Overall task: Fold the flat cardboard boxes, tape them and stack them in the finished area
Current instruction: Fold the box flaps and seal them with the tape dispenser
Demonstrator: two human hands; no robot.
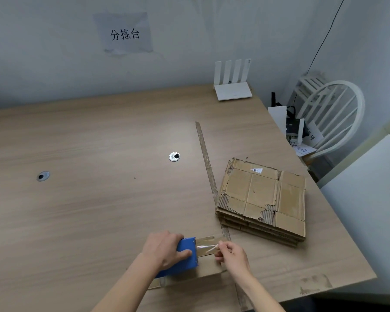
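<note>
Fingers (pixel 185 253) of the left hand (pixel 164 251) are curled round a blue tape dispenser (pixel 185 257), thumb laid along its near face, gripping it firmly. Fingers (pixel 222 246) of the right hand (pixel 232 255) pinch the free end of a clear tape strip (pixel 206 247), which runs taut from the dispenser mouth to that pinch. Both hands work over a cardboard box (pixel 208 265) lying low on the table (pixel 99 210) at its near edge; the dispenser rests on the box's top face, and a band of tape shows on that face just beyond the dispenser. Whether the box is fully folded cannot be told, the hands and dispenser covering much of it. A stack of flat cardboard boxes (pixel 263 199) lies toward the table's right edge, its top sheet torn in places so the corrugation shows, with a small white label near its far edge. A long strip of brown tape (pixel 208 167) is stuck to the table surface, running from mid-table to the near edge, passing just beside the stack's left side. Two round cable grommets (pixel 174 156) sit in the table surface, well apart. A white router (pixel 233 86) stands at the far right corner. A white chair (pixel 331 118) stands beyond the right edge, holding papers and devices. A paper sign (pixel 124 33) with printed characters is fixed to the wall.
</note>
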